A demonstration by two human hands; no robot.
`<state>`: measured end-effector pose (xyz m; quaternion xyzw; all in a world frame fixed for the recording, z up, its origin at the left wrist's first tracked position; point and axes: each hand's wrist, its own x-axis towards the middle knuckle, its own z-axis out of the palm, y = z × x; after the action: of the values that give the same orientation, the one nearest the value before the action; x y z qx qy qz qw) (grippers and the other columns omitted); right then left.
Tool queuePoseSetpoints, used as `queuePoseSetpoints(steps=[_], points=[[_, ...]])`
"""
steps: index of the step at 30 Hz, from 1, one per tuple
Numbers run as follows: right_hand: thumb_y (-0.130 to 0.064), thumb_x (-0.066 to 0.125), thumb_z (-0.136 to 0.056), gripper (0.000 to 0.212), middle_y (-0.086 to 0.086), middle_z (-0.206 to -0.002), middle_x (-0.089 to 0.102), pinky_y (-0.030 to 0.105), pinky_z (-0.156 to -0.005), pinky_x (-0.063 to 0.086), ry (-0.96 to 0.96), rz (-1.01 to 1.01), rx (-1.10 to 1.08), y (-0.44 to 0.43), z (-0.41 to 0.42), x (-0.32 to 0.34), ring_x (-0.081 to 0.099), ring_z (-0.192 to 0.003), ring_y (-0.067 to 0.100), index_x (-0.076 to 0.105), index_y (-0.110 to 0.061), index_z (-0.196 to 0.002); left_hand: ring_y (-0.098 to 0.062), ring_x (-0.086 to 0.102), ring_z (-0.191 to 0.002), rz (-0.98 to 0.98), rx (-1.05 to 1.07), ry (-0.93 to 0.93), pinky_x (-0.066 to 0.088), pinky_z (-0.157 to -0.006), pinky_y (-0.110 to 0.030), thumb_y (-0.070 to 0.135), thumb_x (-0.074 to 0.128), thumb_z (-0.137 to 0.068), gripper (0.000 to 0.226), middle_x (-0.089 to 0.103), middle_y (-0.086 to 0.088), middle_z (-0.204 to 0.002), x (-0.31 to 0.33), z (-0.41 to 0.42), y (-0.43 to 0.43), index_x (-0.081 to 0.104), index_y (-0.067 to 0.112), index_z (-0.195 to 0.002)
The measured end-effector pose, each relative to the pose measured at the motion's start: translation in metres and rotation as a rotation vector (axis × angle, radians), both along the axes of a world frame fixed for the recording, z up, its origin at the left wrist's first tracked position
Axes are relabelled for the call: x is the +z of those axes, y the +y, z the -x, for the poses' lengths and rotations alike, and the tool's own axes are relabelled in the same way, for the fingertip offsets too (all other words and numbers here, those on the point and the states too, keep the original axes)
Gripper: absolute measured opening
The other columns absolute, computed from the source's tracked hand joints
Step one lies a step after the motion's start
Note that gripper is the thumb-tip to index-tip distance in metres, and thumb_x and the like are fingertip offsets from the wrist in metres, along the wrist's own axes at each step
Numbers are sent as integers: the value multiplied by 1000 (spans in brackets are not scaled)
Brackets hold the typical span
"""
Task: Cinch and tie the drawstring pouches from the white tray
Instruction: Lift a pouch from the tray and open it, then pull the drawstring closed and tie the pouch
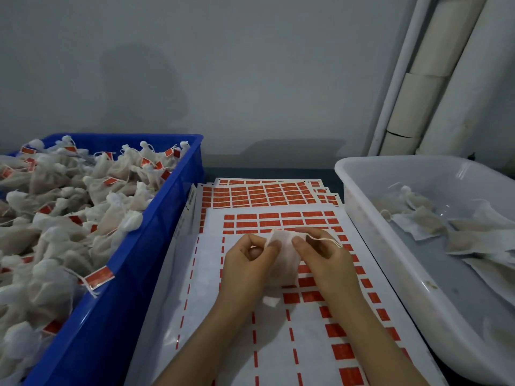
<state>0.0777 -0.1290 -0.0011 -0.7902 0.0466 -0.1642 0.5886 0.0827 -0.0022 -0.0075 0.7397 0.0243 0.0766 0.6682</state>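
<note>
Ok, biggest first. Grey wall [250, 79] fills the top half; pale pipes [434, 79] run up the right corner, cut off by the frame.

Blue crate [125, 274] on the left, cut off at the left and bottom edges. It's heaped with tied pouches [69, 207] carrying red tags; tag print is too small to read.

White tray [359, 196] on the right, far side and near end out of frame. A few loose pouches [423, 218] lie flat in it, pale on pale, so a count is hard to make out.

Label sheets [278, 330] with red stickers are stacked between crate and tray, lower ones mostly covered by the upper ones. Sticker text is unreadable.

Both hands are over the sheets, centre frame. Left hand [245, 263] pinches the upper left edge of one pouch [282, 254] between thumb and forefinger. Right hand [326, 257] grips the pouch's right side, thumb on the front, fingers curled behind. The pouch sits between the two hands, its sides hidden by them.

Drawstring [324, 240] trails from the pouch mouth across the right fingers; cannot tell whether any finger pinches it.
</note>
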Motion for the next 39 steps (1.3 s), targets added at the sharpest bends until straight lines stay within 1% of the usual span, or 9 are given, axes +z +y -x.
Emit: queuePoseSetpoints(steps=[10, 16, 19, 21, 24, 28, 31, 36, 39], points=[[-37, 61, -82, 15, -38, -66, 51, -5, -46, 34, -59, -15, -42, -6, 2, -1, 57, -64, -12, 54, -45, -71, -7, 57, -83, 51, -39, 87, 41, -44, -2, 42, 55, -90, 8, 54, 23, -94, 1, -1, -1, 53, 34, -92], [-35, 62, -82, 13, -32, -77, 56, -3, -48, 38, -61, 29, -10, -12, 4, 1, 59, -67, -7, 56, -44, -75, -7, 58, -85, 26, -89, 58, 40, -45, -1, 46, 59, -85, 15, 54, 26, -96, 2, 0, -1, 54, 38, -97], [-33, 64, -80, 14, -35, -70, 58, -4, -51, 38, -68, 37, 41, -7, 7, 1, 60, -69, -11, 57, -44, -75, -1, 63, -82, -16, -142, -4, 41, -50, 0, 54, 66, -70, 28, 61, 30, -87, 6, 6, -2, 60, 40, -94], [-31, 65, -80, 15, -40, -68, 58, -4, -52, 37, -79, 30, 67, -5, 8, 0, 56, -74, -20, 58, -43, -75, 7, 62, -80, 1, -148, 1, 43, -51, -2, 51, 67, -70, 22, 65, 28, -78, 6, 8, -2, 62, 38, -87], [-31, 64, -80, 15, -42, -67, 57, -5, -51, 36, -94, 34, 79, -6, 9, 1, 53, -75, -24, 57, -44, -75, -3, 65, -77, -16, -81, 27, 44, -50, -6, 45, 67, -78, 13, 65, 23, -84, 5, 5, -1, 63, 37, -87], [-31, 64, -81, 18, -37, -77, 55, -5, -53, 37, -103, 90, 83, -5, 10, 2, 58, -73, -13, 56, -46, -77, -1, 62, -76, -25, -45, 46, 41, -48, -3, 42, 66, -82, 6, 62, 26, -81, 4, 3, -1, 61, 40, -83], [-31, 62, -83, 18, -33, -84, 56, -6, -58, 37, -121, 155, 91, -3, 11, 1, 57, -77, -8, 55, -47, -80, 11, 60, -76, -18, -48, 38, 40, -46, -1, 41, 68, -80, 5, 61, 31, -70, 4, 2, 0, 63, 40, -79], [-32, 60, -84, 17, -32, -86, 56, -5, -64, 40, -131, 222, 96, -1, 12, -2, 58, -80, -6, 53, -47, -83, -4, 62, -75, -59, 4, 38, 42, -46, -3, 41, 69, -80, 7, 62, 25, -74, -1, 1, -1, 65, 37, -76], [-32, 59, -85, 17, -32, -85, 55, -5, -64, 40, -142, 237, 85, 1, 12, -3, 58, -80, -6, 52, -47, -82, -7, 62, -74, -63, 27, 45, 43, -45, -5, 40, 70, -79, 8, 62, 23, -76, -1, 0, -2, 65, 36, -76]])
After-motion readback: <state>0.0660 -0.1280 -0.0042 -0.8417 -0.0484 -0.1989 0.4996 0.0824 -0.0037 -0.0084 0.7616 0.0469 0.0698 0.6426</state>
